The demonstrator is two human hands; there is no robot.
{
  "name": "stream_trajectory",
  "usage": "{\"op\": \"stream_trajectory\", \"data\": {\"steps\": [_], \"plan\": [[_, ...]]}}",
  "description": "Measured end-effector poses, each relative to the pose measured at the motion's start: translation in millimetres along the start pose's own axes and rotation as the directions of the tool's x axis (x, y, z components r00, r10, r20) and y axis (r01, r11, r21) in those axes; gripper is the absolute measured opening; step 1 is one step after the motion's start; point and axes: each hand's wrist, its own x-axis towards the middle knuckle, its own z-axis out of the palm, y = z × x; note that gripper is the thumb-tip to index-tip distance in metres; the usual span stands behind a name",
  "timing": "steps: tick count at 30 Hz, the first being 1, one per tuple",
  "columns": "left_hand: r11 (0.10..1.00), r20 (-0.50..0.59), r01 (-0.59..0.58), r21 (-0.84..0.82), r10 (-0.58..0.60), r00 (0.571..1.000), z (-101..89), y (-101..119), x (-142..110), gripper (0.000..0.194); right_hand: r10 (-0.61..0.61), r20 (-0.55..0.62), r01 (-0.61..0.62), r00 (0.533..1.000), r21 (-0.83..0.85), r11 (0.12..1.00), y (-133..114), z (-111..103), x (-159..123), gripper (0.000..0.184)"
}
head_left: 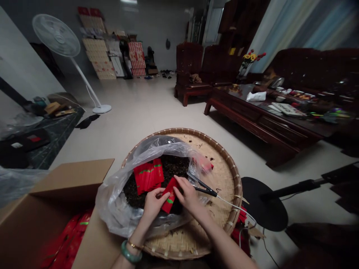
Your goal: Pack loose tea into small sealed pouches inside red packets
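Between my two hands is a small red packet [169, 201] with a green mark, held over an open clear plastic bag [112, 194]. My left hand [153, 201] pinches its left edge, and my right hand [187, 192] grips its upper right side. Dark, dried leaves that look like tea [175, 164] fill the bag. A fanned stack of red packets [148, 175] lies on the leaves, left of my hands. Right of my right hand rests a black clamp-like tool [206, 189] with a white cord, resembling a hair straightener. Everything sits on a round woven bamboo tray [224, 175].
An open cardboard box [92, 175] with red packets [70, 239] inside stands at the left. A black round stand base [265, 203] is to the right. Farther off are a white fan [101, 108], a dark wooden table [238, 108] and stacked boxes [97, 56].
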Motion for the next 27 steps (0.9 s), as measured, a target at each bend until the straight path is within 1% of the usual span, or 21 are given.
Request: {"op": "stream_trajectory", "data": {"steps": [2, 4, 7, 12, 14, 16, 18, 20, 21, 23, 25, 27], "plan": [[0.997, -0.022, 0.037, -0.068, -0.038, 0.999, 2.7, -1, -1, 0.027, -0.073, -0.046, 0.067, 0.996, -0.124, 0.990, -1, 4, -3, 0.042], [0.990, -0.026, 0.071, -0.119, -0.075, 0.997, 5.0, -2, -3, 0.031, -0.130, -0.080, 0.114, 0.988, -0.180, 0.977, 0, 8, -4, 0.041], [0.983, -0.026, 0.094, -0.157, -0.100, 0.995, 6.7, -3, -4, 0.035, -0.191, -0.126, 0.165, 0.973, -0.193, 0.967, 3, 10, -3, 0.038], [0.980, -0.006, 0.107, -0.170, -0.109, 0.994, 7.4, 0, -6, 0.041, -0.221, -0.182, 0.189, 0.958, -0.179, 0.965, 10, 13, -4, 0.033], [0.979, -0.016, 0.095, -0.180, -0.100, 0.995, 7.6, -2, -5, 0.044, -0.235, -0.188, 0.201, 0.954, -0.185, 0.962, 12, 14, -5, 0.033], [0.982, -0.033, 0.066, -0.175, -0.073, 0.997, 7.6, -6, -5, 0.045, -0.248, -0.192, 0.211, 0.949, -0.193, 0.958, 12, 15, -5, 0.030], [0.990, -0.051, 0.011, -0.142, -0.019, 0.999, 7.3, -12, -5, 0.044, -0.253, -0.197, 0.209, 0.947, -0.217, 0.954, 10, 15, -5, 0.022], [0.996, -0.081, -0.055, -0.066, 0.049, 0.995, 7.3, -17, -5, 0.042, -0.243, -0.214, 0.184, 0.946, -0.262, 0.947, 5, 15, -5, 0.012], [0.996, -0.102, -0.083, -0.020, 0.081, 0.992, 7.4, -18, -6, 0.041, -0.238, -0.223, 0.171, 0.945, -0.286, 0.943, 2, 14, -5, 0.010], [0.991, -0.143, -0.120, 0.061, 0.128, 0.981, 7.8, -20, -8, 0.040, -0.241, -0.225, 0.167, 0.944, -0.303, 0.938, -2, 13, -5, 0.012], [0.986, -0.177, -0.133, 0.098, 0.149, 0.973, 8.0, -21, -10, 0.040, -0.256, -0.193, 0.203, 0.947, -0.259, 0.944, -5, 10, -5, 0.012], [0.988, -0.223, -0.127, 0.083, 0.143, 0.964, 7.6, -22, -10, 0.042, -0.258, -0.158, 0.229, 0.953, -0.183, 0.956, -6, 7, -5, 0.013]]}}
